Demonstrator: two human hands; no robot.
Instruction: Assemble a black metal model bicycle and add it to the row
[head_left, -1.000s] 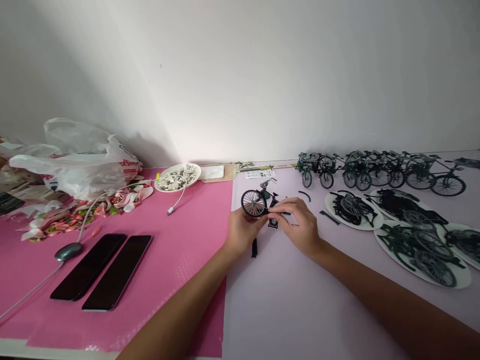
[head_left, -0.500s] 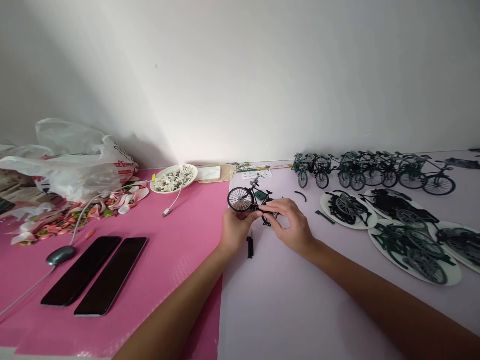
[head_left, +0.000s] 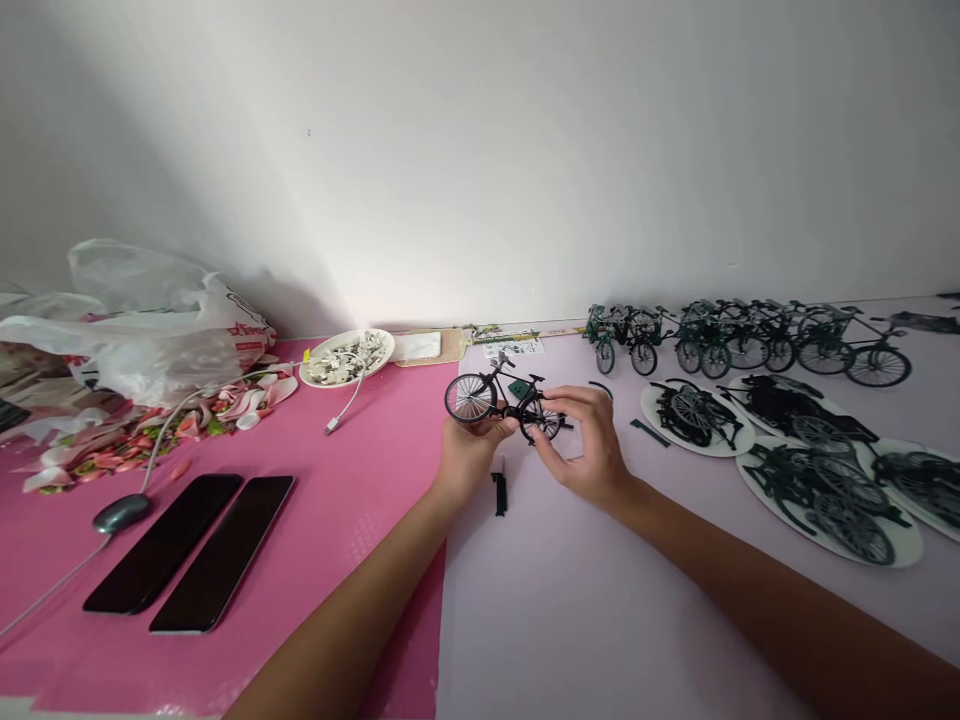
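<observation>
Left hand (head_left: 468, 462) and right hand (head_left: 596, 455) pinch a model bicycle (head_left: 513, 410), whose rear wheel (head_left: 542, 417) might bend if squeezed hard.

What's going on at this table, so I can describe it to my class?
A person is holding a small model bicycle roughly upright in both hands. The left hand supports it from below near the middle, while the right hand has its fingers and thumb at the rear wheel. Off to the right, similar bicycles stand along the wall, with plates of loose bicycle parts in front of them.
</observation>
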